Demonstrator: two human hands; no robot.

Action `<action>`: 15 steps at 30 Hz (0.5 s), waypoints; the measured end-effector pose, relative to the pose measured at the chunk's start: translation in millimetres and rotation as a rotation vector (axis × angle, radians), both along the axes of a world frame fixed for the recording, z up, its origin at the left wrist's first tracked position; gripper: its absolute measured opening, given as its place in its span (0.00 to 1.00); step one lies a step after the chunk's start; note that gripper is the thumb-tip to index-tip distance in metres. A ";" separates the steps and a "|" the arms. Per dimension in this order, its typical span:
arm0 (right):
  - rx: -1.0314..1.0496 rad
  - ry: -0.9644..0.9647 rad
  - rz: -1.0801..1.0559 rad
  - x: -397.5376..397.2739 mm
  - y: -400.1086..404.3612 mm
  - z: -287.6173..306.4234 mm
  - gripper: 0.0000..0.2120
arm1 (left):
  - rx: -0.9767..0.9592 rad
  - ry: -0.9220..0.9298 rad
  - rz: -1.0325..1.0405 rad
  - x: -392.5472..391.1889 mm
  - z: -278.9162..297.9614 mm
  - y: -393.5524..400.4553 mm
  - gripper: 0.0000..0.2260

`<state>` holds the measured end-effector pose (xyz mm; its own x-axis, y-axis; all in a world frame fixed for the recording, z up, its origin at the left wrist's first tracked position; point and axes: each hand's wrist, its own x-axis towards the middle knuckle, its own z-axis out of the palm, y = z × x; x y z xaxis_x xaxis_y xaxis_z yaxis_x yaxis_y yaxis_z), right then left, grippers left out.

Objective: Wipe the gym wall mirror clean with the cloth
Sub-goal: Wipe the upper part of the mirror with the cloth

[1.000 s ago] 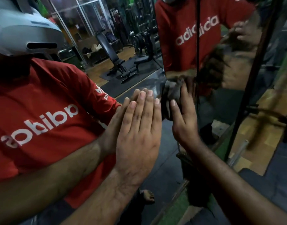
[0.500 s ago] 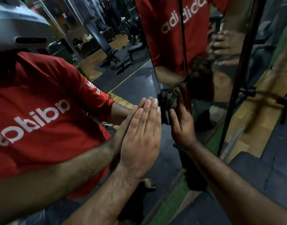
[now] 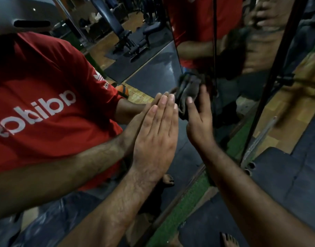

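The wall mirror (image 3: pixel 153 68) fills the left of the head view and meets a second mirror panel (image 3: pixel 194 24) at a corner seam. My left hand (image 3: pixel 156 132) lies flat on the left panel, fingers straight and together, touching its own reflection. My right hand (image 3: pixel 199 120) holds a bunched dark grey cloth (image 3: pixel 186 91) between thumb and fingers and presses it to the glass just left of the seam. The cloth's far side is hidden behind my fingers.
A green turf strip (image 3: pixel 187 202) runs along the mirror's base. Dark rubber mats (image 3: pixel 287 175) cover the floor at right. A black vertical pole (image 3: pixel 271 77) stands right of the seam. My bare foot (image 3: pixel 228 239) is at the bottom edge. A weight bench (image 3: pixel 117 29) shows in the reflection.
The view has tilted down and closer. My right hand has slid the cloth a little down the glass by the seam. My left hand stays flat on the mirror.
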<state>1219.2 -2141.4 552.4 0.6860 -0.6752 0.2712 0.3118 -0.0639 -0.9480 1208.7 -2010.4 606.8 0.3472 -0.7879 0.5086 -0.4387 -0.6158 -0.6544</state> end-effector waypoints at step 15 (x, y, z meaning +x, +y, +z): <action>-0.069 0.093 -0.136 -11.1 67.7 -38.1 0.30 | -0.057 0.063 -0.036 -22.2 -8.5 62.7 0.25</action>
<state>1208.1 -2073.7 514.3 0.6142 -0.7451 0.2600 0.2072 -0.1657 -0.9642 1186.6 -1947.6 598.4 0.3520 -0.7709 0.5308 -0.5007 -0.6342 -0.5891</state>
